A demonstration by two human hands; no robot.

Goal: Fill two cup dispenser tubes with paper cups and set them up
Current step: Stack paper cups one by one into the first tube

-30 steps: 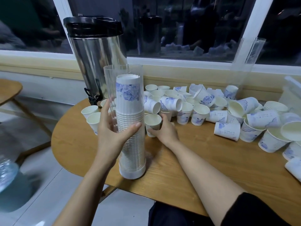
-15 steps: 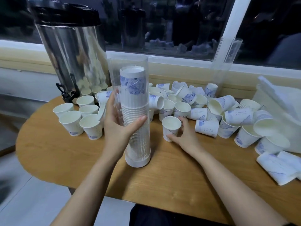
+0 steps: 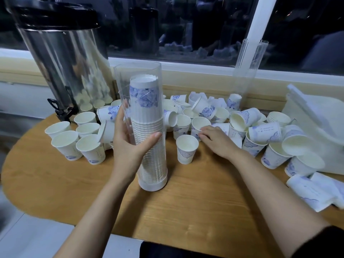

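left hand (image 3: pixel 128 146) wraps the clear upright tube (image 3: pixel 137 73), thumb in front; inside, a stack (image 3: pixel 146 110) of upturned white, blue-flowered cups nearly fills it. right hand (image 3: pixel 216 141), just right of that, touches a loose cup (image 3: pixel 199 123) with fingertips; grip unclear.

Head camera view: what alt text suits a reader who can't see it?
A person's left hand grips a clear dispenser tube stacked with paper cups, upright on a wooden table, while the right hand touches a loose cup among many scattered ones.
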